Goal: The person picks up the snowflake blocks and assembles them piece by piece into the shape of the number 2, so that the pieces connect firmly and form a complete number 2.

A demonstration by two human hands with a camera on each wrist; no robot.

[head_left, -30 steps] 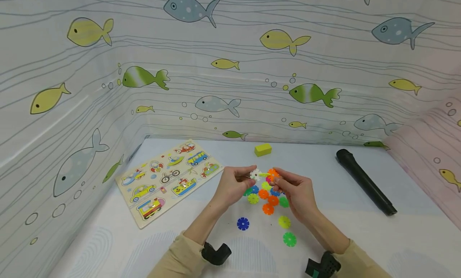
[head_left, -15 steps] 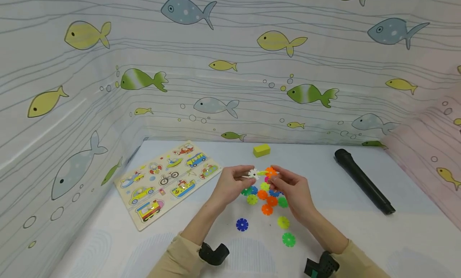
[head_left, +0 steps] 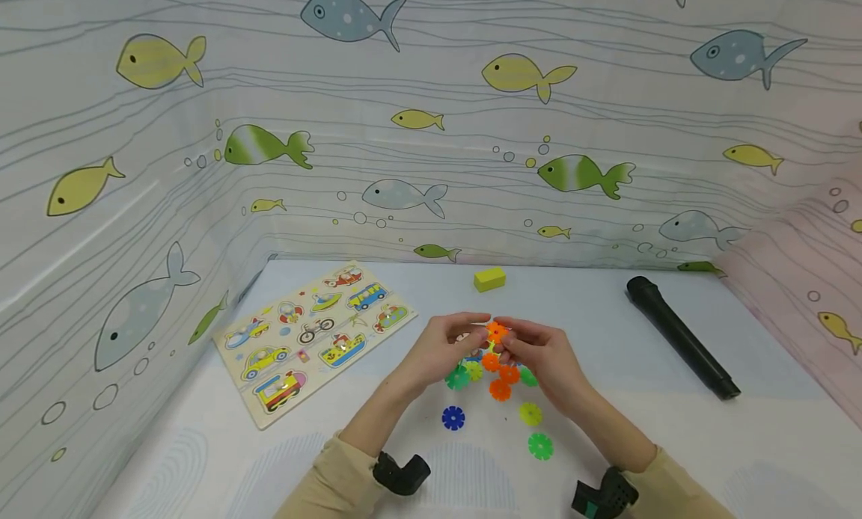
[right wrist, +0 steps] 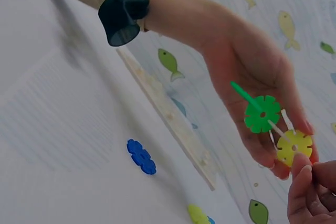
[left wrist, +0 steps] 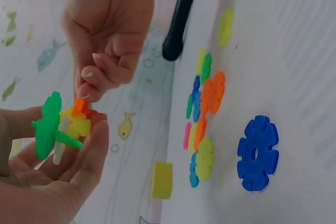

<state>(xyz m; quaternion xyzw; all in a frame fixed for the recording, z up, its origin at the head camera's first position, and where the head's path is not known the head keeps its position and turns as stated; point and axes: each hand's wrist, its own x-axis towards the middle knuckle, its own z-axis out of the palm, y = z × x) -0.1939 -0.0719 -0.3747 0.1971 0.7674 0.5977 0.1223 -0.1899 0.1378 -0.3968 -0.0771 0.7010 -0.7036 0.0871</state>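
Above the table my left hand (head_left: 471, 338) cups a small cluster of joined snowflake discs (left wrist: 58, 127), made of a green disc (right wrist: 261, 114), a yellow disc (right wrist: 294, 148) and a white one. My right hand (head_left: 506, 341) pinches an orange disc (head_left: 496, 330) and holds it against that cluster. The two hands touch at the fingertips. Under them lies a pile of loose discs (head_left: 500, 377) in orange, green, yellow and blue. Nearer to me lie a blue disc (head_left: 453, 418), a yellow-green disc (head_left: 530, 413) and a green disc (head_left: 540, 446).
A wooden vehicle puzzle board (head_left: 313, 339) lies at the left. A yellow block (head_left: 489, 279) sits near the back wall. A long black cylinder (head_left: 680, 336) lies at the right. Fish-patterned walls close in the white table (head_left: 673, 444) on three sides.
Both hands have come together and dropped a little. The orange disc now sits against the cluster, and my left fingers have curled over the white disc.
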